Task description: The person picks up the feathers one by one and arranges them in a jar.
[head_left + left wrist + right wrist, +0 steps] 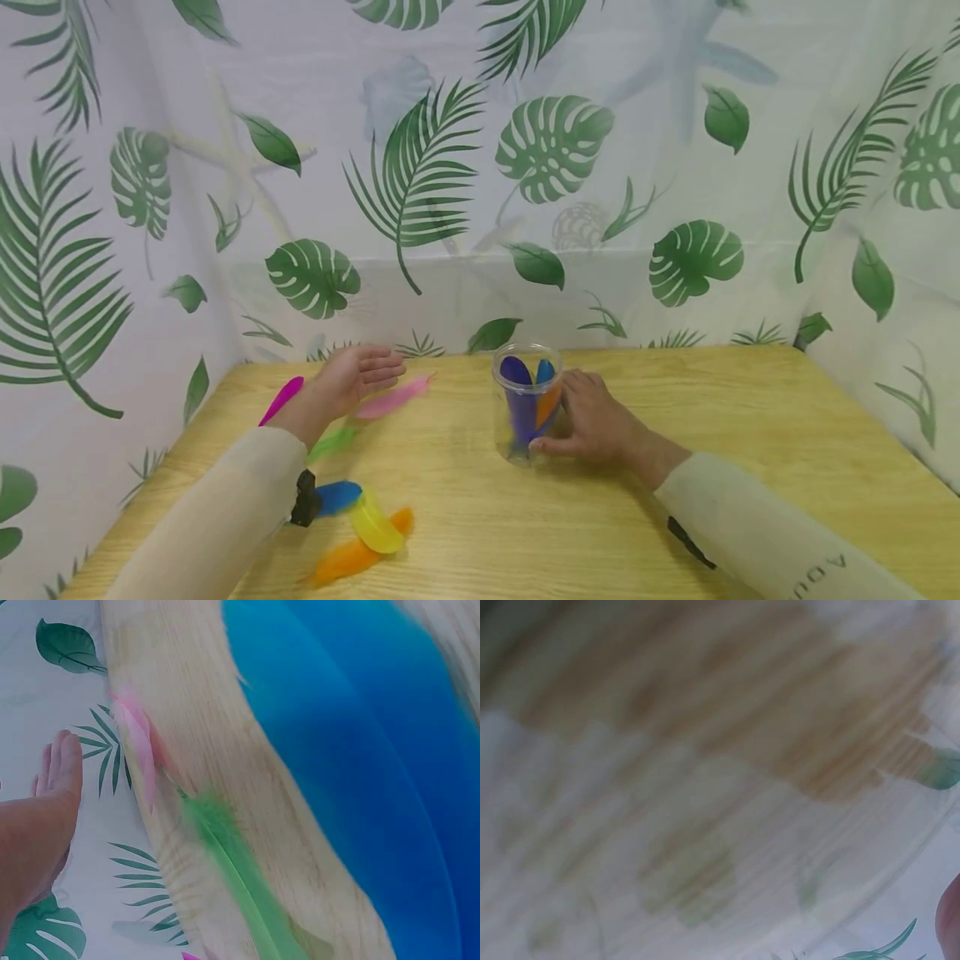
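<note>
A clear plastic cup point(527, 400) stands upright mid-table with purple, blue and orange feathers inside. My right hand point(588, 421) wraps its fingers and thumb round the cup's right side. My left hand point(358, 377) hovers with straight fingers just above the pale pink feather point(393, 400), holding nothing. Near it lie a magenta feather point(281, 399) and a green feather point(333, 442). In the left wrist view the left hand point(45, 817) is above the pink feather point(139, 746), with the green feather point(240, 885) and a blue feather point(352, 765) close by.
Blue point(336, 497), yellow point(375, 525) and orange point(352, 557) feathers lie near the table's point(750, 417) front left. Leaf-print curtains point(525, 167) close in the back and both sides. The right wrist view is blurred wood grain.
</note>
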{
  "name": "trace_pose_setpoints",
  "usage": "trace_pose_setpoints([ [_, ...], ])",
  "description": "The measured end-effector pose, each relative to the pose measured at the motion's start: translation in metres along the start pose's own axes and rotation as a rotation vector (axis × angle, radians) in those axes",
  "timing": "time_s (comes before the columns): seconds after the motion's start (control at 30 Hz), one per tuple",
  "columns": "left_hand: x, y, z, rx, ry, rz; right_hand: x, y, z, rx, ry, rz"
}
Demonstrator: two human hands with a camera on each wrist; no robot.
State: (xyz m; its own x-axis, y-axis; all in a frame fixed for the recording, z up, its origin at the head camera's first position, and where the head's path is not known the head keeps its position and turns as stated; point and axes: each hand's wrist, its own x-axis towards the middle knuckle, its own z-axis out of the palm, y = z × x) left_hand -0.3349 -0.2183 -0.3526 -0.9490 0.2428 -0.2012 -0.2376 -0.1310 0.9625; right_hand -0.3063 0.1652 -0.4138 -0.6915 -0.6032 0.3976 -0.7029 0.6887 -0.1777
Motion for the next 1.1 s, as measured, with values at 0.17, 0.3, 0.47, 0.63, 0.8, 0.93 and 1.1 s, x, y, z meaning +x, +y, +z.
trace_pose_setpoints([
  [0.17,0.000,-0.004,-0.001,-0.022,0.068,-0.039,-0.002,0.001,0.001,-0.027,-0.007,0.008],
  [0.3,-0.002,-0.002,-0.004,-0.005,0.107,-0.045,-0.002,0.000,0.001,-0.017,-0.011,0.009],
  [0.47,-0.004,0.002,-0.009,0.018,0.171,-0.068,-0.002,-0.001,0.001,0.005,-0.011,0.004],
  [0.63,-0.005,0.002,-0.016,0.068,0.258,-0.101,-0.001,-0.001,0.001,0.006,-0.016,0.010],
  [0.8,-0.005,-0.004,-0.024,0.175,0.262,-0.172,-0.001,0.000,0.000,0.009,-0.003,-0.002],
  [0.93,-0.008,-0.011,-0.030,0.315,0.235,-0.248,0.000,0.001,0.002,0.027,-0.005,0.000],
  [1.1,-0.006,-0.010,-0.035,0.429,0.151,-0.295,0.000,0.000,0.001,0.034,-0.028,0.027],
])
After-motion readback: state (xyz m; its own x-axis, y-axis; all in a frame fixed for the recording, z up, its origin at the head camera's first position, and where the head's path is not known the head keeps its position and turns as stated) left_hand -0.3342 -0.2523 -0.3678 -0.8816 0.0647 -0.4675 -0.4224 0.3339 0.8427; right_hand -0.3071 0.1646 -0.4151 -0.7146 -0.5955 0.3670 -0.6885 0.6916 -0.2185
